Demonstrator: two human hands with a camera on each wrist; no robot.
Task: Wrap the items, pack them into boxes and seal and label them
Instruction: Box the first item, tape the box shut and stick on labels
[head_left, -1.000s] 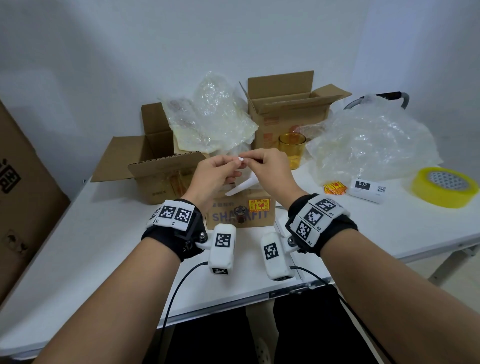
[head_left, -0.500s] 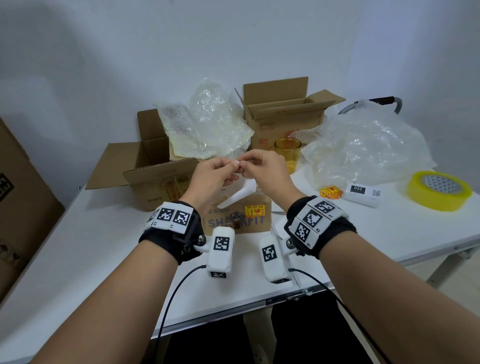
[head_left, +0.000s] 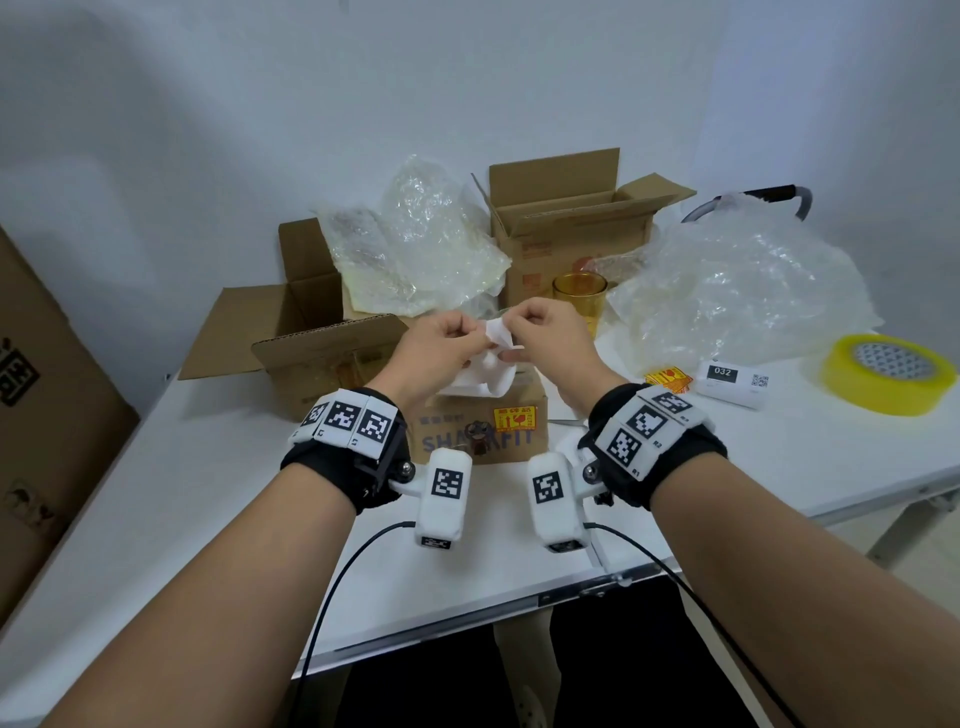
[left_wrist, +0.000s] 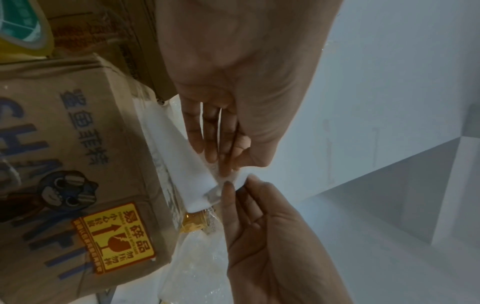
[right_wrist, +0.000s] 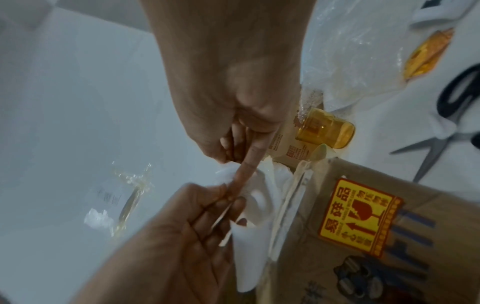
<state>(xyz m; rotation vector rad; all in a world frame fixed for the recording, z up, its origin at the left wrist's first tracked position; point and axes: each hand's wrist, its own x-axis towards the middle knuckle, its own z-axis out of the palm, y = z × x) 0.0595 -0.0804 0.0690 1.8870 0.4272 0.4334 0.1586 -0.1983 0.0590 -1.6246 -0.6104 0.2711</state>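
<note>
Both hands pinch one white label (head_left: 496, 332) above the small box (head_left: 488, 421) on the table (head_left: 208, 493). Left hand (head_left: 441, 345) grips at 9 o'clock, right hand (head_left: 545, 332) at 3. The box waits straight below, at 6 o'clock.

Small sealed box (head_left: 483, 431): blue "SHARKFIT" partly hidden by wrist cameras, yellow fragile sticker (head_left: 514, 418) reading 易碎品. White label roll (head_left: 732, 383): "032" plus QR code. Wrist bands: square marker codes.
</note>
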